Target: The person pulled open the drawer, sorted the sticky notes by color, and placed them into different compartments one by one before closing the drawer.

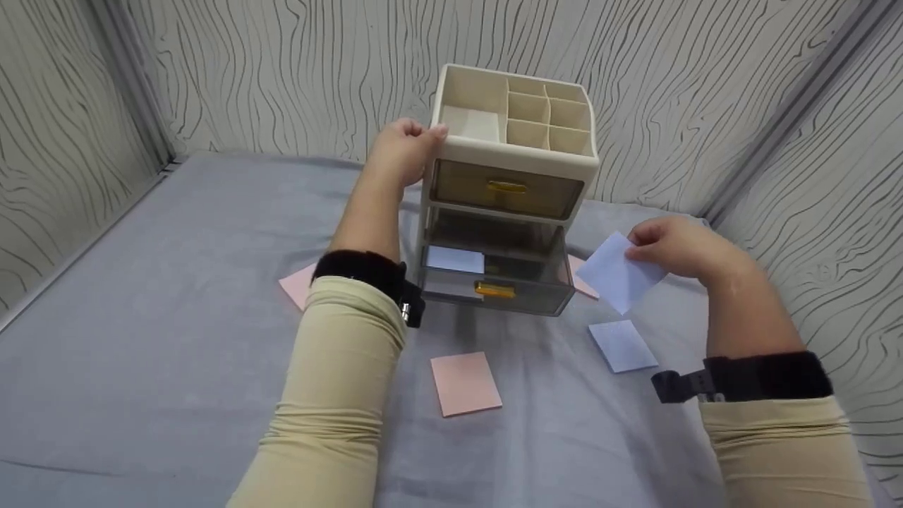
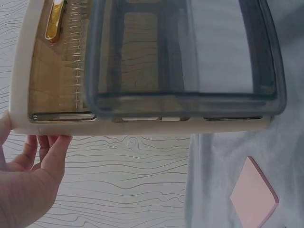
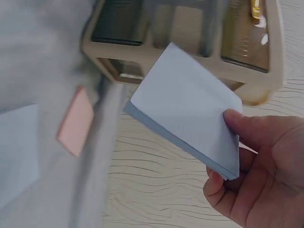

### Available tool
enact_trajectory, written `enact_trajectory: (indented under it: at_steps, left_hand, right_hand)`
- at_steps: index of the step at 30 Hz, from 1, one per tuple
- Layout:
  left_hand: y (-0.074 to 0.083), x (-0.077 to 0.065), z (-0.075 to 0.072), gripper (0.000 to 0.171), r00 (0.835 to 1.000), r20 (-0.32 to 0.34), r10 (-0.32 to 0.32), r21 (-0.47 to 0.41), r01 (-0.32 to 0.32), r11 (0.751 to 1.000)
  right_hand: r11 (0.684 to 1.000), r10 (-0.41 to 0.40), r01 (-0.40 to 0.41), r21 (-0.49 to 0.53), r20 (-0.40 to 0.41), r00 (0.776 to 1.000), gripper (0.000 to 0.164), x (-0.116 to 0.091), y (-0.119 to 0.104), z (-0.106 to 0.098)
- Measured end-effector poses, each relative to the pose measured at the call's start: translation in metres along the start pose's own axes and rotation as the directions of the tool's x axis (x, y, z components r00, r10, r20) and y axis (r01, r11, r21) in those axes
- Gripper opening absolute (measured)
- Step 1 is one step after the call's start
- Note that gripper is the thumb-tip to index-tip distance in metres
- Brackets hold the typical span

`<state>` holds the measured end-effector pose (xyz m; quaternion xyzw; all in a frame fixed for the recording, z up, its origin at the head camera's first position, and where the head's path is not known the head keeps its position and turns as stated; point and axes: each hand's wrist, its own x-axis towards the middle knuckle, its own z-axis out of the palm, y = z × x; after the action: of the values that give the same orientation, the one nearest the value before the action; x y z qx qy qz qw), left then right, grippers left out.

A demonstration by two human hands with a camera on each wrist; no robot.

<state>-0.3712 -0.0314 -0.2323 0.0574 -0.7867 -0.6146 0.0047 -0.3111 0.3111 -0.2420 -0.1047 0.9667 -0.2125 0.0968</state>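
My left hand (image 1: 407, 148) holds the upper left front corner of a cream desktop drawer organizer (image 1: 518, 155). Its thumb lies at the top rim and the other fingers touch the side wall, as the left wrist view shows. The organizer's lower smoky clear drawer (image 1: 525, 300) is pulled out, with a blue note pad (image 1: 455, 259) inside at its left. Right of the organizer, my right hand (image 1: 677, 247) pinches another blue note pad (image 3: 185, 104) by one corner, thumb on its broad face. This pad is raised and tilted.
A third blue pad (image 1: 623, 346) lies on the grey cloth (image 1: 176, 339) at the right. A pink pad (image 1: 466, 384) lies in front of the organizer, another pink pad (image 1: 296, 284) left of it, and more pink (image 1: 583, 279) shows on its right. Patterned panels (image 1: 317, 70) stand behind.
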Motion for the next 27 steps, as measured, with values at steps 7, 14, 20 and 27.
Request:
enact_trajectory:
  at_steps: [7, 14, 20, 27]
  left_hand:
    - [-0.002, 0.000, -0.001, 0.035, 1.000, 0.000, 0.001, -0.020, -0.001, 1.000]
    - [-0.005, 0.001, 0.001, 0.035, 1.000, 0.010, 0.016, -0.022, -0.016, 1.000]
    - [-0.003, 0.001, 0.002, 0.033, 1.000, 0.015, 0.012, -0.050, -0.012, 0.999]
    - [-0.003, 0.002, 0.003, 0.033, 1.000, 0.001, 0.020, -0.020, -0.020, 1.000]
  right_hand:
    - [0.998, -0.019, 0.011, -0.068, -0.122, 0.992, 0.023, -0.005, -0.029, -0.019]
    - [0.996, -0.086, 0.079, -0.044, -0.190, 0.978, 0.016, 0.005, -0.058, -0.013]
    - [0.990, -0.137, 0.130, -0.046, -0.227, 0.964, 0.009, 0.018, -0.079, 0.002]
    - [0.964, -0.243, 0.220, -0.150, -0.165, 0.956, 0.006, 0.031, -0.090, 0.023]
